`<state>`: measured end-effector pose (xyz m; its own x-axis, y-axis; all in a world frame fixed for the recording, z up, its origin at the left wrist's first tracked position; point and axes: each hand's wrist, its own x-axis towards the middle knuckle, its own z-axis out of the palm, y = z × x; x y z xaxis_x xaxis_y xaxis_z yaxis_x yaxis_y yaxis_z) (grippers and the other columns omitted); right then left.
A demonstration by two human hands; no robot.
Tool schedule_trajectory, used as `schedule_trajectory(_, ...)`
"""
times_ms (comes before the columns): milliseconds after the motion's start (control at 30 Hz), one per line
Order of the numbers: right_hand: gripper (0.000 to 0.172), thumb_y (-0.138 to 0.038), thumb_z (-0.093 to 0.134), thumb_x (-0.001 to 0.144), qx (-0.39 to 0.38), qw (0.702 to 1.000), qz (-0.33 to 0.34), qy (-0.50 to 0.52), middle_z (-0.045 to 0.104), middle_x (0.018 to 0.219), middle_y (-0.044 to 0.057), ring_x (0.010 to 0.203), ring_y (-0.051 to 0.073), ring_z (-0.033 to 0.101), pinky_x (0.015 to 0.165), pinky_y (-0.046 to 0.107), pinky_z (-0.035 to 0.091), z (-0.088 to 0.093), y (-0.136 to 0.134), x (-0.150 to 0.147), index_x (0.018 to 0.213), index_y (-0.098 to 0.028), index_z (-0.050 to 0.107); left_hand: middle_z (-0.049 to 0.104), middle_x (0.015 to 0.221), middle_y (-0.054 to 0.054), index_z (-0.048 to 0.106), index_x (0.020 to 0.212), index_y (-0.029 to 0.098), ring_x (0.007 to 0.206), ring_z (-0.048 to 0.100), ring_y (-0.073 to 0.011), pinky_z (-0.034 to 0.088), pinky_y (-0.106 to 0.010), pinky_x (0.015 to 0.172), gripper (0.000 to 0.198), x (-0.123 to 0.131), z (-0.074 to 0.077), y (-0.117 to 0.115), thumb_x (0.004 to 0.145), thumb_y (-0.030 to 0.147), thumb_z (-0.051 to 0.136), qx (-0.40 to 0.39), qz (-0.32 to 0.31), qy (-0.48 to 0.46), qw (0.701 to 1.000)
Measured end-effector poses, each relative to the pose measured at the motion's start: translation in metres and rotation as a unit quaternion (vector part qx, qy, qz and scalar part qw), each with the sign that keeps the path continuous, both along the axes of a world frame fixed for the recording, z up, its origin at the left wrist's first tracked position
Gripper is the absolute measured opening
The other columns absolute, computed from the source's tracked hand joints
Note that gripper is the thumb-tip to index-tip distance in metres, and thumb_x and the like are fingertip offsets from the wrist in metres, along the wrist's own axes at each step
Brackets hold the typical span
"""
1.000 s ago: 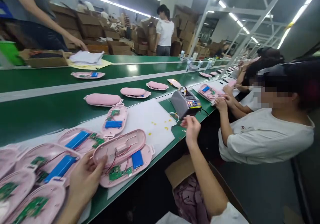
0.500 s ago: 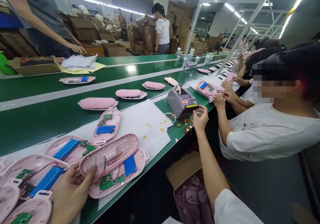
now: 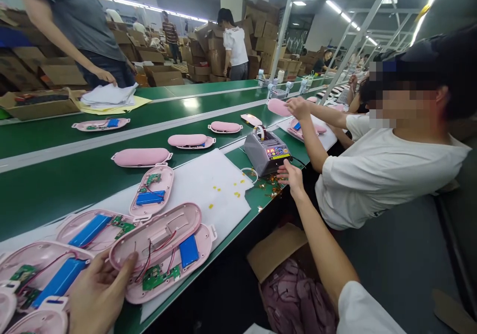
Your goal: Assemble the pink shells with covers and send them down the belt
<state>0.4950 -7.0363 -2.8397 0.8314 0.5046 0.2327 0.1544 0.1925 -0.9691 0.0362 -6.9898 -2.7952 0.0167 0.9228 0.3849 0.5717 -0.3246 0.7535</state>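
My left hand [image 3: 97, 292] grips the near end of a pink oval shell half [image 3: 182, 218], thumb on its inner side. Thin red and black wires run from it to the lower shell half [image 3: 204, 242], which holds a blue battery pack [image 3: 189, 251] and a green circuit board [image 3: 158, 277]. My right hand [image 3: 292, 177] is open, fingers spread, just in front of the grey tape dispenser [image 3: 263, 155] with its lit display. No piece of tape can be made out on the fingers. Several opened pink shells with batteries [image 3: 88, 230] lie around my left hand.
White sheeting [image 3: 201, 180] with small yellow tape bits covers part of the green bench [image 3: 30, 190]. Closed pink shells [image 3: 143, 157] stand behind. A cardboard box [image 3: 276, 254] sits below the bench edge. At right, a co-worker [image 3: 380, 175] lifts a pink shell piece [image 3: 278, 107].
My right hand has drawn slightly down from the dispenser's front, its fingers uncurling. My left hand keeps its grip on the shell half. The co-worker at right has raised a pink shell piece.
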Motion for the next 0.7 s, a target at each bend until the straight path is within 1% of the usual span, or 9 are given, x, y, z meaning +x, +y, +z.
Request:
schedule_trajectory(100, 0.045, -0.059, 0.058, 0.076, 0.029, 0.996, 0.063, 0.065, 0.068, 0.079, 0.01, 0.065, 0.018, 0.065, 0.056, 0.03, 0.056, -0.003, 0.016, -0.006, 0.081, -0.015, 0.064, 0.055, 0.053, 0.01, 0.054, 0.077, 0.034, 0.045, 0.049, -0.0168, 0.038, -0.026, 0.039, 0.026, 0.001, 0.0, 0.0, 0.072, 0.058, 0.062, -0.008, 0.003, -0.015, 1.0)
schedule_trajectory(167, 0.038, -0.053, 0.065, 0.071, 0.053, 0.992, 0.066, 0.089, 0.067, 0.078, 0.008, 0.064, 0.016, 0.064, 0.058, 0.029, 0.056, -0.005, 0.018, -0.01, 0.081, -0.016, 0.061, 0.06, 0.059, 0.01, 0.056, 0.08, 0.034, 0.049, 0.053, -0.0177, 0.042, -0.027, 0.042, 0.026, 0.0, -0.001, -0.002, 0.071, 0.057, 0.063, -0.018, 0.001, -0.024, 1.0)
schedule_trajectory(267, 0.033, -0.047, 0.066, 0.069, 0.079, 0.991, 0.06, 0.091, 0.064, 0.075, 0.004, 0.061, 0.012, 0.061, 0.057, 0.025, 0.054, -0.009, 0.006, -0.024, 0.081, -0.019, 0.057, 0.06, 0.061, 0.009, 0.059, 0.085, 0.034, 0.058, 0.059, -0.0197, 0.049, -0.029, 0.049, 0.026, -0.003, -0.003, -0.001, 0.07, 0.054, 0.066, -0.019, -0.004, -0.04, 0.999)
schedule_trajectory(367, 0.03, -0.047, 0.065, 0.07, 0.072, 0.99, 0.111, 0.05, 0.062, 0.071, 0.002, 0.058, 0.012, 0.058, 0.053, 0.024, 0.051, -0.009, -0.014, -0.058, 0.077, -0.019, 0.057, 0.058, 0.061, 0.009, 0.059, 0.087, 0.032, 0.061, 0.059, -0.0183, 0.053, -0.028, 0.057, 0.025, -0.008, -0.01, 0.004, 0.072, 0.05, 0.067, -0.028, -0.038, -0.06, 0.997)
schedule_trajectory(467, 0.03, -0.048, 0.065, 0.074, 0.041, 0.973, 0.224, -0.021, 0.06, 0.066, 0.001, 0.055, 0.013, 0.055, 0.051, 0.025, 0.047, 0.005, -0.026, -0.109, 0.071, -0.018, 0.059, 0.06, 0.068, 0.007, 0.057, 0.086, 0.027, 0.066, 0.061, -0.0163, 0.051, -0.024, 0.059, 0.025, -0.012, -0.016, 0.008, 0.074, 0.046, 0.068, -0.044, -0.077, -0.065, 0.994)
schedule_trajectory(533, 0.029, -0.047, 0.065, 0.076, 0.025, 0.95, 0.303, -0.066, 0.058, 0.065, 0.0, 0.056, 0.012, 0.052, 0.053, 0.025, 0.044, 0.024, -0.027, -0.146, 0.07, -0.019, 0.059, 0.056, 0.064, 0.005, 0.054, 0.079, 0.021, 0.062, 0.058, -0.0156, 0.045, -0.021, 0.052, 0.026, -0.013, -0.019, 0.006, 0.075, 0.043, 0.068, -0.025, -0.072, -0.042, 0.996)
schedule_trajectory(600, 0.025, -0.042, 0.063, 0.081, 0.015, 0.914, 0.366, -0.175, 0.057, 0.069, 0.0, 0.062, 0.012, 0.052, 0.058, 0.024, 0.041, 0.046, -0.022, -0.183, 0.073, -0.019, 0.06, 0.053, 0.061, 0.003, 0.054, 0.076, 0.018, 0.057, 0.054, -0.0147, 0.041, -0.021, 0.047, 0.027, -0.012, -0.02, 0.001, 0.072, 0.041, 0.068, -0.011, -0.077, -0.042, 0.996)
schedule_trajectory(633, 0.022, -0.039, 0.06, 0.085, 0.012, 0.884, 0.391, -0.257, 0.057, 0.072, 0.0, 0.066, 0.012, 0.051, 0.061, 0.024, 0.04, 0.057, -0.017, -0.201, 0.075, -0.019, 0.06, 0.058, 0.066, 0.001, 0.058, 0.082, 0.016, 0.059, 0.056, -0.0153, 0.044, -0.022, 0.05, 0.028, -0.011, -0.021, 0.0, 0.071, 0.039, 0.069, -0.024, -0.099, -0.074, 0.992)
schedule_trajectory(700, 0.018, -0.032, 0.052, 0.092, 0.008, 0.795, 0.414, -0.443, 0.056, 0.078, 0.0, 0.071, 0.012, 0.05, 0.065, 0.024, 0.037, 0.074, -0.005, -0.232, 0.081, -0.019, 0.059, 0.065, 0.077, -0.003, 0.061, 0.093, 0.012, 0.065, 0.06, -0.0161, 0.05, -0.024, 0.057, 0.033, -0.009, -0.023, -0.002, 0.072, 0.036, 0.068, -0.062, -0.16, -0.157, 0.973)
